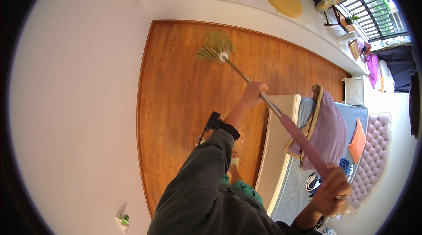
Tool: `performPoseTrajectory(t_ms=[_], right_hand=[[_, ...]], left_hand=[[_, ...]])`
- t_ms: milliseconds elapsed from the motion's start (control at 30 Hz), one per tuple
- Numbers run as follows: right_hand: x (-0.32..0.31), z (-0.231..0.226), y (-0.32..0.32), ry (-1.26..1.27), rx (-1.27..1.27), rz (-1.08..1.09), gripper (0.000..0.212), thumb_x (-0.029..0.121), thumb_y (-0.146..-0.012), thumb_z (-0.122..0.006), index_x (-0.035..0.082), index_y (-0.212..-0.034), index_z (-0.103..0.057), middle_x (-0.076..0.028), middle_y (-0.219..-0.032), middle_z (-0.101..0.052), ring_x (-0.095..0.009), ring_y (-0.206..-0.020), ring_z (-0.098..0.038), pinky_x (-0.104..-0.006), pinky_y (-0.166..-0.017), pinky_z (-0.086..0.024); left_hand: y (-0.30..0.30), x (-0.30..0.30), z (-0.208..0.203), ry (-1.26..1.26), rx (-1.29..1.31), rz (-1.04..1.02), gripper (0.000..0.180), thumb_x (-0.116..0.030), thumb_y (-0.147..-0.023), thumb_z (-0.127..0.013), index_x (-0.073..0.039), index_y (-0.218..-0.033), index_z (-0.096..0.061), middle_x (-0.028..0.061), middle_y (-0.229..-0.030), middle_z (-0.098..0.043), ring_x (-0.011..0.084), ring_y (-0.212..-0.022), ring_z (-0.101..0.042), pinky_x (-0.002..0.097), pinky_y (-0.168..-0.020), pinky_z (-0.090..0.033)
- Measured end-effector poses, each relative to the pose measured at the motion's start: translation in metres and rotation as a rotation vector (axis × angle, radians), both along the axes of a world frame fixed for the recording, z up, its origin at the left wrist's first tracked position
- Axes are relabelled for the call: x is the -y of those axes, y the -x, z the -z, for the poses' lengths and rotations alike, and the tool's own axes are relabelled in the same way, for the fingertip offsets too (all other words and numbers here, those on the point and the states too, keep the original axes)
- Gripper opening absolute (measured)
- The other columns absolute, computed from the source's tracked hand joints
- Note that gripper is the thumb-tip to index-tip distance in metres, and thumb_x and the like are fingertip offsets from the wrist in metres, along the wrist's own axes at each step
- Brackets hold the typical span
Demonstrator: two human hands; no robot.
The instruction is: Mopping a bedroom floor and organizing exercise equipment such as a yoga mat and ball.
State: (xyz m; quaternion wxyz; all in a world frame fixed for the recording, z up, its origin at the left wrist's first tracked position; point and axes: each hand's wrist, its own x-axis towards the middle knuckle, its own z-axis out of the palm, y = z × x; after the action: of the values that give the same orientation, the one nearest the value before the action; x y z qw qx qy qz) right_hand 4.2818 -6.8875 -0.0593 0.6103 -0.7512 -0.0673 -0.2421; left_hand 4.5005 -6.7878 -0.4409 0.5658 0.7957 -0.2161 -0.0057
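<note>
Two hands (252, 93) (332, 191), one broom (271, 105), one bed (278, 147).

Beyond left grip (253, 93): yellow oval pad (284, 0) noted on ledge (252, 3) | right of same: purple blanket (327, 125) observed on bed (289, 189) | beyond right grip (332, 192): orange pillow (357, 140) recorded

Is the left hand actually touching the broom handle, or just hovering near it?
Touching. The head view shows the left hand closed around the broom handle, which passes through its grip with no gap.
</note>
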Motion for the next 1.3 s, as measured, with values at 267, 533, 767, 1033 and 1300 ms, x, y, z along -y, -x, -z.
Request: performPoseTrajectory(t_ms=[267,533,767,1033,1300], right_hand=[[0.041,-0.087,-0.032,-0.239,0.264,0.435,0.044,0.03,-0.101,-0.042,0.018,-0.061,-0.028,0.001,-0.052,-0.025,-0.009,-0.048,-0.022,-0.0297,-0.061,-0.03],[0.017,-0.015,-0.045,-0.393,0.049,0.238,0.031,0.026,-0.098,-0.048,0.013,-0.07,-0.045,0.005,-0.05,-0.03,-0.005,-0.039,-0.027,-0.0209,-0.042,-0.025],[-0.027,0.073,0.025,-0.641,-0.302,-0.799,0.033,0.018,-0.082,-0.062,0.013,-0.06,-0.039,0.002,-0.051,-0.05,-0.014,-0.043,-0.048,-0.0296,-0.048,-0.036],[0.09,0.034,0.106,-0.613,-0.212,-1.271,0.039,0.025,-0.079,-0.075,0.009,-0.059,-0.047,-0.001,-0.052,-0.051,-0.017,-0.044,-0.052,-0.0329,-0.05,-0.037],[0.22,-0.045,0.216,-0.403,0.034,-0.826,0.041,0.023,-0.079,-0.077,0.013,-0.057,-0.043,0.001,-0.048,-0.05,-0.014,-0.04,-0.054,-0.029,-0.041,-0.034]], left_hand=[[0.107,0.006,-0.067,-0.008,-0.191,0.178,0.019,-0.014,-0.071,-0.074,-0.009,-0.083,-0.061,0.0135,-0.079,-0.065,0.036,-0.081,-0.062,0.0457,-0.07,-0.048],[0.271,-0.104,-0.035,-0.17,-0.394,-0.105,0.023,-0.014,-0.072,-0.074,-0.009,-0.093,-0.066,0.0107,-0.081,-0.068,0.0298,-0.079,-0.066,0.0413,-0.069,-0.05],[0.461,-0.184,0.031,-0.203,-0.814,-0.337,0.032,-0.009,-0.071,-0.071,-0.016,-0.102,-0.071,0.006,-0.087,-0.069,0.0289,-0.079,-0.064,0.0378,-0.07,-0.049],[0.482,-0.072,-0.008,-0.479,-0.454,-0.795,0.018,-0.017,-0.085,-0.064,-0.026,-0.096,-0.074,0.0014,-0.088,-0.067,0.0249,-0.096,-0.059,0.0449,-0.091,-0.037],[0.401,0.105,-0.055,-0.205,-0.251,-0.481,0.025,-0.005,-0.078,-0.065,-0.017,-0.1,-0.07,0.0076,-0.098,-0.063,0.0298,-0.1,-0.059,0.0417,-0.084,-0.045]])
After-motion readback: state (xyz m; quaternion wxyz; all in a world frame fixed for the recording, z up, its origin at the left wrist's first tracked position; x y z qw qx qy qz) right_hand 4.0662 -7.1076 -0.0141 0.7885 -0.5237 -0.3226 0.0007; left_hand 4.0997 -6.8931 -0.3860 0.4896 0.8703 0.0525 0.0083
